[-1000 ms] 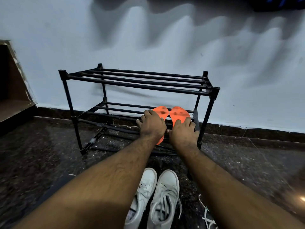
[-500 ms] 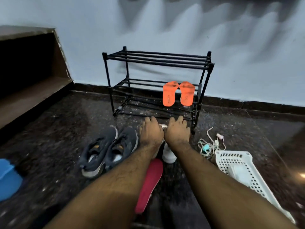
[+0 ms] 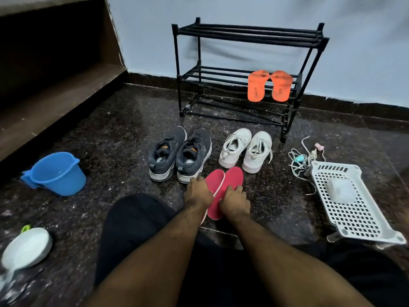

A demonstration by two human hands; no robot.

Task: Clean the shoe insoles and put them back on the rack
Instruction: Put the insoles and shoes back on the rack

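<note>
Two red insoles (image 3: 230,180) lie side by side on the dark floor in front of me. My left hand (image 3: 197,193) rests palm down on the near part of the left one. My right hand (image 3: 235,201) lies palm down on the right one, fingers pointing forward. Neither hand has lifted an insole off the floor. Two orange insoles (image 3: 256,86) lean on the middle shelf of the black shoe rack (image 3: 247,33), at its right end, against the wall.
Dark grey sneakers (image 3: 179,154) and white sneakers (image 3: 245,150) stand between me and the rack. A blue mug of water (image 3: 55,173) sits left, a white bowl (image 3: 26,248) near left. A white perforated basket (image 3: 354,209) and tangled cords (image 3: 303,159) lie right. A step rises at far left.
Both hands drew back from the orange insoles on the rack, past the white sneakers, down onto the red insoles. The view pulled back and tilted down.
</note>
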